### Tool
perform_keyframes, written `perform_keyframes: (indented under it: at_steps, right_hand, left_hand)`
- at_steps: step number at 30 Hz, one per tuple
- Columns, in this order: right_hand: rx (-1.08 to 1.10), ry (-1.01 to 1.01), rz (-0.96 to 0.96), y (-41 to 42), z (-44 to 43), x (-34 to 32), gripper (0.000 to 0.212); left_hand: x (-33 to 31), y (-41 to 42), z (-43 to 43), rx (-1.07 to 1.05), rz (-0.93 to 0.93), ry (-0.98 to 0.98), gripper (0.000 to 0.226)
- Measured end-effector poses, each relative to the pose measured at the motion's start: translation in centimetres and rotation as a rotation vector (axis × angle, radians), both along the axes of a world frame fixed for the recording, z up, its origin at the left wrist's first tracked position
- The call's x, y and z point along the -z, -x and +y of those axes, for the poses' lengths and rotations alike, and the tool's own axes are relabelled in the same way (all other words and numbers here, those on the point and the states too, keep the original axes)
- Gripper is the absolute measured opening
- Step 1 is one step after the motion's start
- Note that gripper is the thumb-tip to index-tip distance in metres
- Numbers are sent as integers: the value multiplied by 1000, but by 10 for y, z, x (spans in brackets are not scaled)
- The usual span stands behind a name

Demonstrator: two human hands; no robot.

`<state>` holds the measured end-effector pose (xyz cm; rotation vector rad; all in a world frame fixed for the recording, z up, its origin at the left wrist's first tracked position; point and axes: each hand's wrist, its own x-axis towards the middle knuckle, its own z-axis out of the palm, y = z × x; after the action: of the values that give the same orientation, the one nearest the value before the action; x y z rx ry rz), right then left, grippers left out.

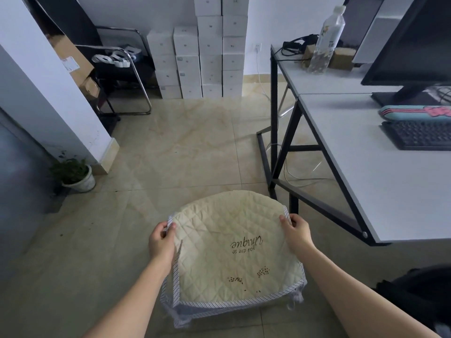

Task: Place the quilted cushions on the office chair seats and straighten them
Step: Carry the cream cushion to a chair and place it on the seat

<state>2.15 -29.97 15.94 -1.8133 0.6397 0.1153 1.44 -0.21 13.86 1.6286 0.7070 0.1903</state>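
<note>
We hold the quilted cushion (pixel 234 250) out before us over the floor (pixel 185 147), left hand (pixel 161 242) on its left edge, right hand (pixel 296 231) on its right. The desk (pixel 390 191) stands to our right, bearing a keyboard (pixel 419 135), monitor (pixel 415 45) and bottle (pixel 327 40). Stacked boxes (pixel 210 52) line the far wall; a potted plant (pixel 75 175) sits at left.

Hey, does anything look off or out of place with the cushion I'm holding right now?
The quilted cushion faces away from you: its printed lettering reads upside down. A second cushion seems to hang beneath it, its striped edge sagging at the near left corner. Left hand and right hand each pinch a side edge.
</note>
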Motion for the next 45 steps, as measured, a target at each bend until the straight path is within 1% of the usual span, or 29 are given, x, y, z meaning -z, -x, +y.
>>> perform_keyframes:
  at_steps: [5, 8, 13, 18, 26, 37, 41, 45]
  right_hand:
    - [33, -50, -38, 11, 5, -51, 27]
    - [60, -77, -60, 21, 9, -81, 28]
    - [70, -119, -87, 43, 14, -124, 17]
    - [76, -125, -110, 67, 19, -154, 15]
    - [83, -121, -130, 101, 30, -181, 22]
    - [76, -90, -168, 134, 17, -206, 27]
    - [69, -76, -203, 144, 4, -213, 21]
    - [44, -71, -221, 159, -20, -216, 22]
  left_hand:
    - [-46, 9, 1, 1, -27, 67, 10]
    - [-75, 19, 0, 4, -43, 153, 25]
    - [-121, 42, 1, 3, -60, 220, 35]
    - [-155, 68, 7, 1, -66, 267, 41]
    - [-191, 108, 9, -1, -50, 307, 36]
    - [-228, 140, -12, 35, -81, 330, 38]
    - [-237, 151, -27, 40, -95, 325, 37]
    - [-243, 162, -52, 17, -114, 329, 37]
